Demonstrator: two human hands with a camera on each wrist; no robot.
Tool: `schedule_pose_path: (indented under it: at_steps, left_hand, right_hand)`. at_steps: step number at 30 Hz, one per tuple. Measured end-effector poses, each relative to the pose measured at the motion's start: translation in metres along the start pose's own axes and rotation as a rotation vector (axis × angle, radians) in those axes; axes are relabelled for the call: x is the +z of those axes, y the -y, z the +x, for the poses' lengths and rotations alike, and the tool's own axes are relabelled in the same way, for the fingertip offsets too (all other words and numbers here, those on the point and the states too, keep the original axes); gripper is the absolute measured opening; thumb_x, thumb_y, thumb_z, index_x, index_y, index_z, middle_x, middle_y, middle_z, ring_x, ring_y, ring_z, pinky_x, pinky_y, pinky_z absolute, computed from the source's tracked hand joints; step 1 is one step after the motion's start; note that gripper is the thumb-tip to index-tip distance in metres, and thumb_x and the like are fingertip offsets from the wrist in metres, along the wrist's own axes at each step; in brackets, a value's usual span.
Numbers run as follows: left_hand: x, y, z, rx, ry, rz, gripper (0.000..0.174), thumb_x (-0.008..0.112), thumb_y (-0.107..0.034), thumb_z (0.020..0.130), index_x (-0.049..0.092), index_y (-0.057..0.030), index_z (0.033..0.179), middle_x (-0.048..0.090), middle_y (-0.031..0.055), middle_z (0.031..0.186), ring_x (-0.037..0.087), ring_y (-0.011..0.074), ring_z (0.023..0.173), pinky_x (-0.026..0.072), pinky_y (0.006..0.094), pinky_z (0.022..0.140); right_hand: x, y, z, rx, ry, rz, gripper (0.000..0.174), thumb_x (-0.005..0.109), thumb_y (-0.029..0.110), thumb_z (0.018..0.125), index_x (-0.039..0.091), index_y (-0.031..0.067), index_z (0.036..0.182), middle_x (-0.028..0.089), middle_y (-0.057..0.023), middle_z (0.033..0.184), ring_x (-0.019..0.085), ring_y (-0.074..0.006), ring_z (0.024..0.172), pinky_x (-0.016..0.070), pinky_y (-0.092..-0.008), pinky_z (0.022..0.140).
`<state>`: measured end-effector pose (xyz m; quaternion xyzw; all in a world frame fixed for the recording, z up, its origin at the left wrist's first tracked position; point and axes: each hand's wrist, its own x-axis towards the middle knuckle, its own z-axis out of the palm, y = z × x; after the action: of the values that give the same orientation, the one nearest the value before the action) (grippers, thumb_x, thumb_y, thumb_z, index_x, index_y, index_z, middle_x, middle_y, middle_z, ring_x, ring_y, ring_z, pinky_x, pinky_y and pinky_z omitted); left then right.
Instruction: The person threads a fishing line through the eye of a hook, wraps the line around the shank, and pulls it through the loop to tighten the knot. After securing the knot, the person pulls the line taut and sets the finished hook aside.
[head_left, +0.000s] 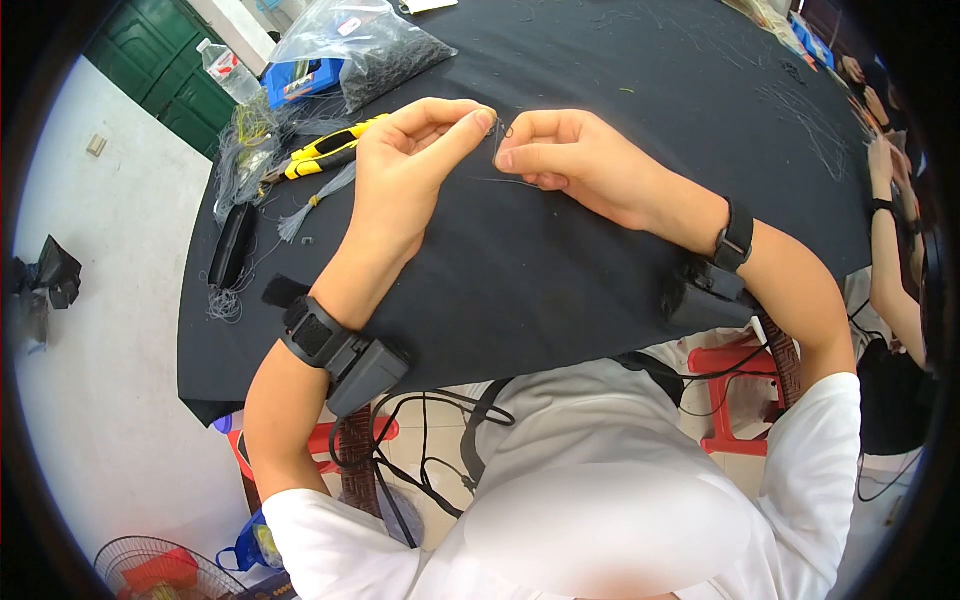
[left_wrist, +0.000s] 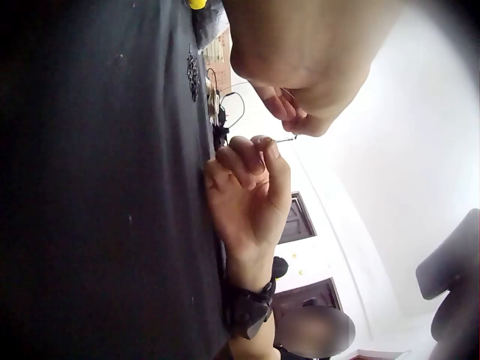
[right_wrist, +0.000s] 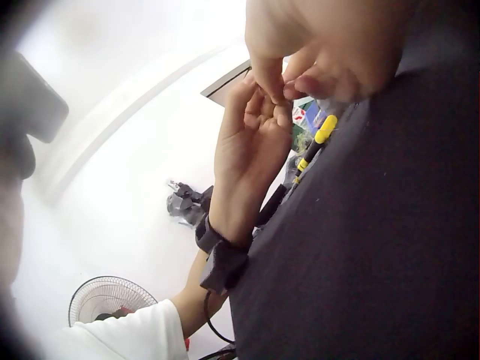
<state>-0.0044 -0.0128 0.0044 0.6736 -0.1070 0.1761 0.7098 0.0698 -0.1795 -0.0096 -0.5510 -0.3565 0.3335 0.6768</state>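
Observation:
Both hands are raised close together over the black cloth. The left hand (head_left: 410,165) pinches a small dark piece, perhaps a hook or ring, between thumb and forefinger. Facing it, the right hand (head_left: 590,165) pinches a thin line (head_left: 497,140) near the same spot, its other fingers curled. In the left wrist view a short thin dark piece (left_wrist: 285,140) spans the small gap between the left hand (left_wrist: 307,60) and the right hand (left_wrist: 251,187). Fingertips of the left hand (right_wrist: 251,157) and right hand (right_wrist: 330,45) overlap in the right wrist view, hiding the held piece.
Yellow-black pliers (head_left: 325,152), a tied bundle of grey line (head_left: 315,205) and a black case (head_left: 233,245) lie left on the cloth (head_left: 480,290). Behind are a clear bag of dark pieces (head_left: 385,65), a blue box (head_left: 300,82) and a bottle (head_left: 228,70). Another person's arms (head_left: 893,230) are at right.

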Motion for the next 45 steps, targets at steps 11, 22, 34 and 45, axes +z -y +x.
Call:
schedule_pose_path:
  at_steps: [11, 22, 34, 45]
  left_hand:
    - [-0.002, -0.001, 0.000, -0.124, -0.097, 0.122, 0.015, 0.066, -0.010, 0.079, 0.064, 0.0025, 0.087, 0.064, 0.0027, 0.079, 0.056, 0.0043, 0.069, 0.0421, 0.0160, 0.062]
    - [0.000, 0.004, 0.002, 0.012, -0.095, 0.185, 0.013, 0.067, -0.010, 0.078, 0.065, 0.0008, 0.084, 0.056, -0.0036, 0.069, 0.045, 0.0003, 0.061, 0.0343, 0.0145, 0.054]
    - [-0.001, 0.006, 0.001, -0.011, 0.056, 0.255, 0.011, 0.066, -0.009, 0.078, 0.065, 0.0000, 0.084, 0.055, -0.0033, 0.072, 0.046, 0.0009, 0.064, 0.0337, 0.0151, 0.058]
    - [0.002, -0.005, -0.002, -0.016, 0.147, 0.187, 0.012, 0.063, -0.006, 0.081, 0.064, 0.0010, 0.091, 0.064, 0.0036, 0.088, 0.057, 0.0075, 0.082, 0.0438, 0.0206, 0.075]
  right_hand:
    - [0.010, 0.013, -0.004, -0.400, -0.153, -0.547, 0.010, 0.064, 0.012, 0.078, 0.061, 0.0022, 0.077, 0.046, 0.0055, 0.059, 0.036, -0.0013, 0.054, 0.0284, -0.0191, 0.047]
    - [0.009, 0.015, -0.006, -0.500, -0.177, -0.734, 0.012, 0.066, 0.014, 0.076, 0.063, 0.0023, 0.078, 0.045, 0.0030, 0.058, 0.034, -0.0046, 0.052, 0.0282, -0.0220, 0.047]
    - [0.003, 0.026, -0.004, -0.590, -0.312, -0.769, 0.012, 0.062, 0.013, 0.078, 0.062, 0.0011, 0.082, 0.039, 0.0036, 0.057, 0.033, -0.0035, 0.052, 0.0278, -0.0217, 0.046]
    - [-0.010, 0.024, -0.001, -0.451, -0.334, -0.722, 0.014, 0.062, 0.014, 0.080, 0.064, 0.0012, 0.085, 0.047, 0.0069, 0.062, 0.038, 0.0002, 0.055, 0.0302, -0.0175, 0.049]
